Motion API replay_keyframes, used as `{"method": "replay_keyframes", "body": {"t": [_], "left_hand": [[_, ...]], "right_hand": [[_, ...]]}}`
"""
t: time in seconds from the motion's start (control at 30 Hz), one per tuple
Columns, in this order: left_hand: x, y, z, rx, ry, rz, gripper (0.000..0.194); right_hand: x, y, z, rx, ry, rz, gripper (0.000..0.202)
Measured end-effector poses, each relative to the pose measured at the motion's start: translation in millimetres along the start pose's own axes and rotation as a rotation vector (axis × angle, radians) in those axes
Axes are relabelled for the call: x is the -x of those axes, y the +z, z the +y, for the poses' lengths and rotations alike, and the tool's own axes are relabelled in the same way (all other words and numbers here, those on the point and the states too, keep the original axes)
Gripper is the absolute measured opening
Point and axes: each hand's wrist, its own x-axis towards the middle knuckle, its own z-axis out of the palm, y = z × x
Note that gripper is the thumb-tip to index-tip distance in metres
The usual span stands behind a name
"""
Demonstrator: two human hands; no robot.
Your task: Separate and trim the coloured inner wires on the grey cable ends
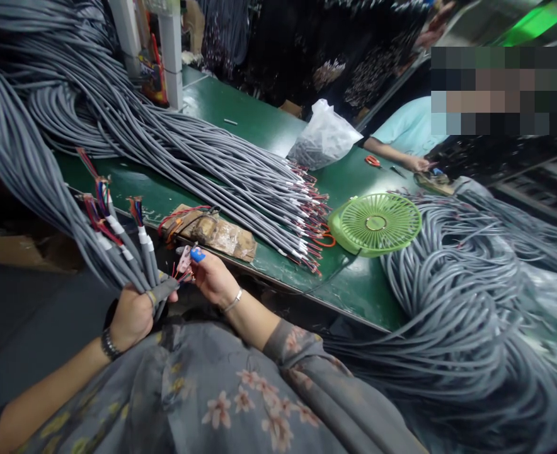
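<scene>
My left hand (pixel 132 315) is wrapped round a bundle of grey cables (pixel 137 271) in front of my lap. Several cables stick up out of the grip, with white bands and bared, multicoloured wires (pixel 101 195) at their ends. A grey covering is on the left thumb. My right hand (pixel 215 277) is closed in a pinch at thin red and dark wires (pixel 179 272) of one cable, just right of the left hand. Blue wrapping (pixel 197 254) covers one right fingertip, and a small pinkish piece (pixel 184 258) is beside it; its kind is unclear.
A wooden block (pixel 224 234) with wires lies on the edge of the green table (pixel 250 139). Behind it stretches a thick pile of grey cables (pixel 212 157). A green fan (pixel 377 221), a plastic bag (pixel 326 132) and more cables (pixel 448 284) lie rightward. A co-worker's hand (pixel 418 164) works beyond.
</scene>
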Motion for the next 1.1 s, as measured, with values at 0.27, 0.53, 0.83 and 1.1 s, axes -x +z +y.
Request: {"method": "replay_keyframes", "body": {"t": [0.27, 0.53, 0.83, 1.1], "left_hand": [[-0.1, 2.5, 4.1, 0.005, -0.043, 0.007, 0.024], [-0.5, 0.3, 2.3, -0.063, -0.017, -0.029, 0.025], [0.8, -24.7, -16.7, -0.211, 0.083, -0.077, 0.023], [-5.1, -26.5, -7.4, -0.315, -0.022, -0.353, 0.014]], "right_hand": [[-3.7, 2.8, -0.7, -0.074, 0.096, -0.006, 0.045], [-9.0, 3.5, 4.8, -0.072, 0.089, 0.054, 0.049], [13.7, -6.7, 0.5, 0.278, 0.156, -0.104, 0.061], [25.9, -4.2, 9.9, 0.397, 0.03, -0.208, 0.064]]}}
